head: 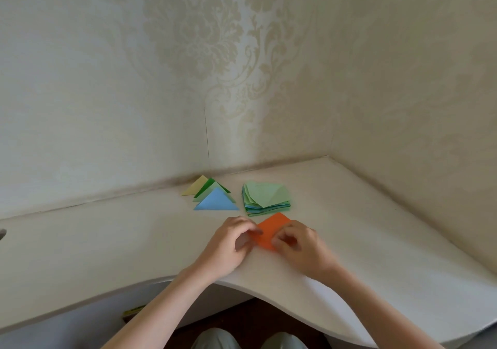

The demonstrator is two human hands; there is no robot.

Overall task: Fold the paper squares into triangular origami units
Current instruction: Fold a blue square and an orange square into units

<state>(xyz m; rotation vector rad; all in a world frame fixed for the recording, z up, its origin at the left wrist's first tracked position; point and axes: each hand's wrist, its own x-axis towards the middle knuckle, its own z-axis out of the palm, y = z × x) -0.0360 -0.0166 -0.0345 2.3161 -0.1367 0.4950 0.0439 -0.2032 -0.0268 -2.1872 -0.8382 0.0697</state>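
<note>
Orange paper square (271, 230) lies on the white surface (107, 241), turned diamond-wise, one corner pointing away toward the wall. It sits near the front curved edge, just in front of the paper stack (266, 198).

Left hand (231, 244) is on the square's left corner: fingers curled, fingertips (255, 231) pressed onto the paper. Grip is narrow, pinching or pinning the orange sheet; can't tell if the corner is lifted or flat. Right hand (298, 244) is on the right/near corner, fingers curled in, also narrow grip on the same sheet. The near part of the square is hidden under both hands, so fold state there is unclear. Both forearms are bare and come in from the bottom of the view.

Stack of unfolded squares: light green on top, blue and green layers showing at the edges, sheets slightly fanned, not squared up.

Left of the stack, apart from it, is a group of folded triangles, overlapping: blue triangle (217, 201) in front, pale green one (207, 193) partly behind it, dark green one (212, 184) behind that, yellow triangle (195, 186) at the back left, close to the wall.

Surface sits in a corner w/ patterned wallpaper (204, 39) on both sides. Person's knees (215, 339) are visible below the surface edge.
</note>
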